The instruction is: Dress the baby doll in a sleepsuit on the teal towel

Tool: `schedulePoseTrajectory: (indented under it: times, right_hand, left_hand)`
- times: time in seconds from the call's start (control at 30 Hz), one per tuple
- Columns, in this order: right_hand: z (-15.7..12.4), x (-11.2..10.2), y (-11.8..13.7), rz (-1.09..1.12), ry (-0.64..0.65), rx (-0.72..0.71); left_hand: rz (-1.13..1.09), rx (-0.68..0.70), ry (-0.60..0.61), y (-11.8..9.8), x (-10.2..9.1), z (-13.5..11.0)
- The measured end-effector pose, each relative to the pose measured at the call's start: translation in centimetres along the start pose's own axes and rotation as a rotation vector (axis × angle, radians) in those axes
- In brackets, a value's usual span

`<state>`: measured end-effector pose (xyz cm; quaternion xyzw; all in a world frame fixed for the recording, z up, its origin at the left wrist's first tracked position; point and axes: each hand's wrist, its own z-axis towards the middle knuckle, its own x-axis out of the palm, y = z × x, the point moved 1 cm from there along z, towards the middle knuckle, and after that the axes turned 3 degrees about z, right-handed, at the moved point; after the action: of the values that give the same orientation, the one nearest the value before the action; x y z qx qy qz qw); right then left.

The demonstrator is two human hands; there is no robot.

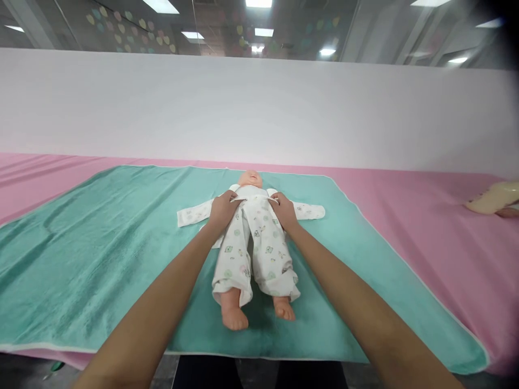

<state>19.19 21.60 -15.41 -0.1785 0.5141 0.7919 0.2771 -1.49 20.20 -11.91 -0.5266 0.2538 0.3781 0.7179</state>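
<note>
A baby doll (250, 179) lies on its back in front of me, head away and bare feet toward me. White printed baby pants (265, 251) cover its legs, the cuffs bunched above the feet. My left hand (224, 210) pinches the waistband at the doll's waist on the left side. On the opposite side my right hand (285, 210) grips the same waistband, fingers curled over its edge. A white printed baby shirt (197, 214) lies under the doll, its sleeves spread out to both sides.
A teal towel (113, 259) lies beneath the doll, over a pink sheet (409, 216). At the far right a pale doll-like limb (492, 198) shows, with part of another person's hand (508, 212) by it. A white wall (259, 113) topped with glass stands behind.
</note>
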Motion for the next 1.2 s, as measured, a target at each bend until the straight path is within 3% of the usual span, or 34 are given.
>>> schedulePoseTrajectory:
  times: [0.1, 0.2, 0.33, 0.43, 0.57, 0.7, 0.77, 0.87, 0.97, 1.1, 1.2]
  right_hand:
    - [-0.4, 0.3, -1.2, -0.016, 0.018, 0.019]
    - [-1.6, 0.2, -2.2, 0.028, 0.086, -0.086]
    - [-1.6, -0.4, -2.2, 0.054, 0.191, -0.316]
    - [-0.7, -0.7, -1.5, 0.01, 0.204, -0.353]
    - [0.9, -0.1, -1.1, 0.024, 0.135, -0.231]
    - [2.3, 1.4, -1.8, 0.138, -0.033, 0.097]
    - [2.6, 1.9, -2.4, 0.154, -0.075, 0.202]
    - [1.8, 1.9, -2.9, 0.141, -0.078, 0.245]
    - [0.2, 1.2, -3.2, 0.214, 0.003, 0.293]
    - [-1.2, -0.1, -3.0, 0.605, 0.285, 0.46]
    - [-1.3, -0.8, -2.6, 0.868, 0.493, 0.555]
  left_hand:
    - [-0.071, -0.084, 0.026, 0.7, 0.4, -0.8]
    - [-0.173, -0.115, 0.089, 1.8, 0.7, -2.4]
    - [-0.17, 0.02, 0.111, 2.1, 0.5, -2.9]
    - [-0.031, 0.134, 0.086, 1.5, -0.1, -1.7]
    - [0.147, 0.137, 0.058, 0.8, -0.4, 1.3]
    - [0.06, 0.009, 0.005, 1.0, 0.5, 3.8]
    - [-0.038, -0.074, 0.018, 1.4, 1.0, 3.9]
    - [-0.132, -0.068, 0.054, 2.3, 1.1, 2.4]
    - [-0.364, -0.096, 0.232, 3.4, 0.4, 0.2]
    - [-0.803, -0.221, 0.591, 4.1, -1.1, -1.9]
    - [-0.838, -0.187, 0.744, 3.9, -1.9, -2.5]
